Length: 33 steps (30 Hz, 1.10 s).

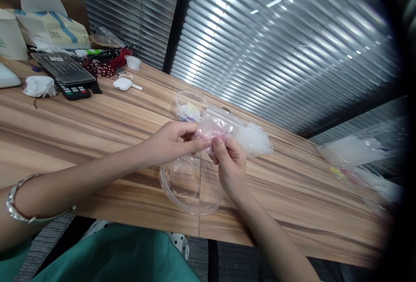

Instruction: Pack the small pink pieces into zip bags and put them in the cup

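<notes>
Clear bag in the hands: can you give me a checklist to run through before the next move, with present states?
1. Left hand has its fingers on the clear bag: ok.
2. Right hand pinches the bag's near part, thumb on top: ok.
3. Bag's top edge closed: cannot tell, glare and blur hide it.
4. Pink contents identifiable: cannot tell, only the colour shows.
5. Round clear container inside the near edge of the table: ok.
6. Packet of white pieces fully in view: not ok, the held bag overlaps its left side.
</notes>
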### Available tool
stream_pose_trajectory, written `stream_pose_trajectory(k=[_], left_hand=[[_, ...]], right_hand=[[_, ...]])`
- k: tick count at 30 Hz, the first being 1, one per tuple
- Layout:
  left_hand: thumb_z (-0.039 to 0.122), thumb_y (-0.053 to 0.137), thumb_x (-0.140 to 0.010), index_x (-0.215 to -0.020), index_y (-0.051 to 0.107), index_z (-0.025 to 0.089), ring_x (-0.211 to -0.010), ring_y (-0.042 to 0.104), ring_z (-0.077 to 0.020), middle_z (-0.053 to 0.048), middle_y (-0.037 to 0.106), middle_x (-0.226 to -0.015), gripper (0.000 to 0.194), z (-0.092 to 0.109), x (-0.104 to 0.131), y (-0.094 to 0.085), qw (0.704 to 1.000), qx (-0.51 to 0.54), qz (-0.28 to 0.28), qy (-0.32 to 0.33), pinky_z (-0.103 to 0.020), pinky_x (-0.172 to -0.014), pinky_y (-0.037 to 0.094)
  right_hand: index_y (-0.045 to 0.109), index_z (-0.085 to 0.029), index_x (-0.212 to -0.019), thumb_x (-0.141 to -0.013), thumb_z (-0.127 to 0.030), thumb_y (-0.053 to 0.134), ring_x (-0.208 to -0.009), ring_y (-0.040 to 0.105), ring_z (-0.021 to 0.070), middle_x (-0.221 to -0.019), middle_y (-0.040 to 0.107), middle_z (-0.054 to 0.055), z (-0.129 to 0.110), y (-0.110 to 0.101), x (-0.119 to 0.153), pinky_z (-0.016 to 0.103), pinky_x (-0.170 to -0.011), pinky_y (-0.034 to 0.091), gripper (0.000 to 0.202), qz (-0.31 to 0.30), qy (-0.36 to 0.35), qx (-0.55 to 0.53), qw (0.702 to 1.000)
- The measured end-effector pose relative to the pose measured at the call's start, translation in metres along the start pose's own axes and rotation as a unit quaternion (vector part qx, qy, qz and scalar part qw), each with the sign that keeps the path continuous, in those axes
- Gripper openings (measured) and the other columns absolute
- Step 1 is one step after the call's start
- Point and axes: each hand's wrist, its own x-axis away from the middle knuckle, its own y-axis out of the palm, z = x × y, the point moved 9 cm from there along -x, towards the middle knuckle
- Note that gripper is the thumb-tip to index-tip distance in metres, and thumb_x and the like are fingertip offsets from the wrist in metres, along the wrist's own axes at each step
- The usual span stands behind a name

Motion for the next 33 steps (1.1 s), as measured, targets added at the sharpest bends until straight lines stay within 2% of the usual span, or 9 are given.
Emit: stream_pose_trajectory(k=[3,9,15,20,23,26,30,33], left_hand=[[0.043,0.057,-0.091,-0.073,0.057,0.014,-0.066,0.052,-0.0108,0.001,0.054,-0.068,0.034,0.001,0.000,0.000,1.000,-0.004,-0.005,0.007,-0.024,-0.062,0.042],[0.030,0.056,-0.091,-0.076,0.059,0.014,-0.068,0.054,-0.0104,0.001,0.056,-0.070,0.022,0.005,0.001,0.000,0.999,0.024,0.008,0.044,-0.023,-0.065,0.044],[0.045,0.054,-0.094,-0.075,0.060,0.014,-0.067,0.056,-0.0100,0.000,0.059,-0.069,0.037,0.001,0.000,0.004,0.996,0.083,-0.021,0.027,-0.022,-0.064,0.045],[0.042,0.056,-0.094,-0.075,0.063,0.013,-0.064,0.051,-0.0087,0.001,0.057,-0.066,0.035,0.001,0.000,0.005,0.997,0.057,-0.035,0.034,-0.021,-0.060,0.040],[0.038,0.056,-0.095,-0.075,0.065,0.014,-0.068,0.056,-0.0101,-0.001,0.065,-0.071,0.033,0.007,0.002,0.006,0.994,0.075,-0.044,0.059,-0.022,-0.063,0.044],[0.035,0.054,-0.096,-0.078,0.068,0.014,-0.073,0.061,-0.0113,-0.004,0.072,-0.077,0.032,0.009,0.003,0.010,0.992,0.092,-0.063,0.060,-0.023,-0.069,0.048],[0.039,0.060,-0.092,-0.070,0.065,0.014,-0.062,0.055,-0.0093,0.001,0.064,-0.065,0.034,0.006,0.004,0.005,0.996,0.070,-0.031,0.042,-0.020,-0.059,0.043],[0.041,0.060,-0.091,-0.072,0.065,0.013,-0.065,0.056,-0.0098,0.001,0.062,-0.068,0.034,0.007,0.005,0.008,0.997,0.038,-0.053,0.045,-0.020,-0.061,0.044]], right_hand=[[0.057,-0.020,-0.073,-0.097,-0.045,0.055,-0.053,0.041,0.0089,-0.058,0.046,-0.005,0.001,0.003,-0.001,0.024,-0.051,0.033,0.035,-0.020,0.003,0.005,1.000],[0.062,-0.018,-0.067,-0.094,-0.042,0.059,-0.053,0.047,0.0089,-0.057,0.053,-0.003,-0.007,0.016,-0.002,0.024,-0.052,0.036,0.036,-0.109,0.005,0.021,0.994],[0.058,-0.018,-0.067,-0.098,-0.043,0.053,-0.045,0.039,0.0076,-0.050,0.045,-0.005,-0.001,0.013,0.001,0.023,-0.046,0.032,0.040,-0.100,-0.001,-0.010,0.995],[0.055,-0.018,-0.065,-0.098,-0.045,0.051,-0.048,0.043,0.0087,-0.053,0.047,-0.003,0.000,0.015,0.001,0.023,-0.048,0.034,0.044,-0.111,-0.002,-0.003,0.994],[0.056,-0.018,-0.063,-0.098,-0.048,0.051,-0.051,0.048,0.0100,-0.054,0.050,-0.002,-0.004,0.020,0.003,0.024,-0.052,0.039,0.046,-0.142,0.004,0.013,0.990],[0.055,-0.017,-0.062,-0.100,-0.044,0.046,-0.050,0.047,0.0094,-0.052,0.048,-0.002,-0.007,0.024,0.005,0.023,-0.051,0.039,0.048,-0.169,0.010,0.023,0.985],[0.056,-0.018,-0.059,-0.100,-0.043,0.046,-0.046,0.045,0.0088,-0.050,0.048,-0.002,-0.011,0.035,0.011,0.022,-0.046,0.036,0.049,-0.248,0.007,0.025,0.969],[0.054,-0.018,-0.055,-0.098,-0.039,0.049,-0.047,0.046,0.0084,-0.051,0.051,-0.002,-0.015,0.045,0.017,0.022,-0.045,0.036,0.048,-0.315,-0.007,0.029,0.949]])
